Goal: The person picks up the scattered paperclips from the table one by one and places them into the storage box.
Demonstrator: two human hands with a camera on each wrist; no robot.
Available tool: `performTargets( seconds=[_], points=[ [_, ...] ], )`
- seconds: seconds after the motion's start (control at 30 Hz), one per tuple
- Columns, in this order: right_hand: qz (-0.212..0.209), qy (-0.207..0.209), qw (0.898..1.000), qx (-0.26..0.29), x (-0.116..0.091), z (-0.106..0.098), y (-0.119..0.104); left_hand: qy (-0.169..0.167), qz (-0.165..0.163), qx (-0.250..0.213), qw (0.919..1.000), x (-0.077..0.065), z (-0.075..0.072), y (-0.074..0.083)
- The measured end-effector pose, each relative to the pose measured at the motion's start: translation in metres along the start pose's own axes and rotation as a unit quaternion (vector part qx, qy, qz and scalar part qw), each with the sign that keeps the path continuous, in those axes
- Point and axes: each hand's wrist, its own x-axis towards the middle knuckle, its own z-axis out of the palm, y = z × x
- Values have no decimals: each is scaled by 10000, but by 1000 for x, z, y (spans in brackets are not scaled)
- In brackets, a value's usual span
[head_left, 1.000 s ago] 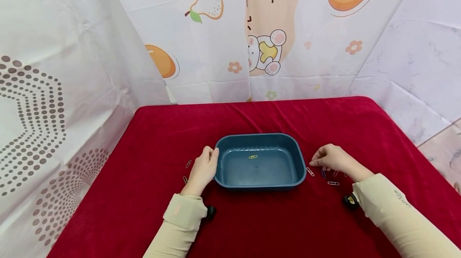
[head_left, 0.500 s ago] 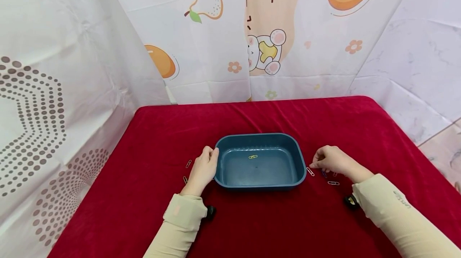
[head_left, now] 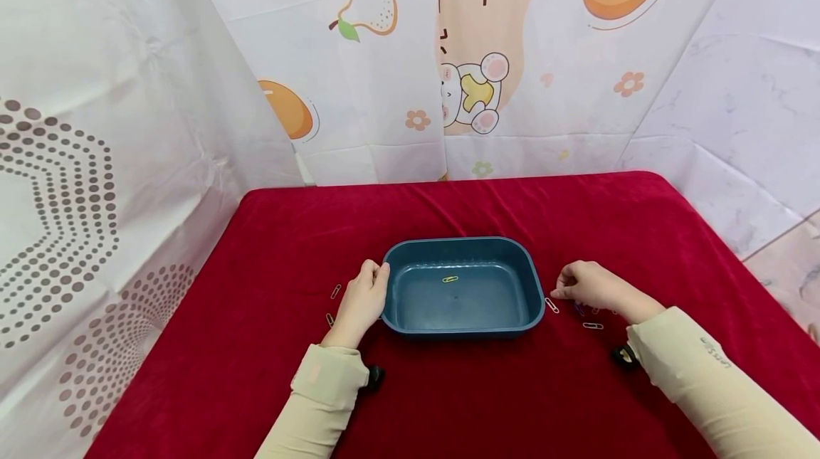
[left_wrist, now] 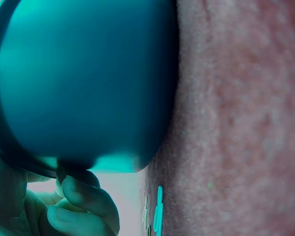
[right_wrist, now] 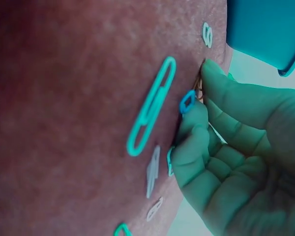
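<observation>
My left hand (head_left: 363,299) grips the left end of a dark blue plastic basin (head_left: 458,333), its curled fingers (left_wrist: 83,196) at the rim in the left wrist view. One yellow paper clip (head_left: 450,279) lies on the basin floor. To the basin's right, my right hand (head_left: 592,285) is low over the cloth. Its thumb and forefinger pinch a thin brownish wire, seemingly a paper clip (right_wrist: 198,83), mostly hidden by the fingertips. A blue-purple paper clip (right_wrist: 187,102) overlaps the forefinger tip. Close by lie a pale paper clip (head_left: 552,305) and another paper clip (head_left: 593,326).
Two paper clips, one farther back (head_left: 336,291) and one nearer (head_left: 329,319), lie left of the basin. A red velvety cloth (head_left: 461,402) covers the table. Printed white curtains (head_left: 384,89) hang behind and at the sides.
My right hand has shifted slightly down, its fingers closing in among the clips, and the purple clip has moved slightly right. The left hand and basin have stayed put.
</observation>
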Motion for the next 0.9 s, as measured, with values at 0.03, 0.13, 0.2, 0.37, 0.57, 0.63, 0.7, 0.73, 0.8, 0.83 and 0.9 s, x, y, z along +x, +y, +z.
performTargets(
  seconds=[0.03,0.13,0.2,0.37,0.57,0.63,0.7,0.73,0.8,0.83,0.9],
  points=[
    [4,16,10000,16,0,-1,0,19,12,14,10000,0,0,0],
    [38,96,9999,90,-1,-5,-3,60,75,83,9999,1,1,0],
    [49,169,9997,147,-1,-8,-5,72,79,107,9999,1,1,0],
    [36,343,9990,297,2,-17,-11,56,63,139,9999,2,1,-1],
    [-72,505,9968,613,6,-27,-17,70,80,146,9998,2,1,-1],
    [-121,539,9958,731,7,-30,-21,77,87,146,9998,1,1,0],
    [-137,551,9945,884,8,-33,-26,80,100,144,9998,1,1,0],
    [-148,555,9937,964,8,-34,-28,83,95,140,9998,1,1,0],
    [-136,559,9919,1130,10,-36,-33,79,107,144,9998,1,1,0],
    [-132,563,9910,1210,10,-37,-35,76,92,136,9998,1,1,0],
    [-113,564,9890,1366,12,-39,-39,69,75,127,9999,1,1,0]
  ],
)
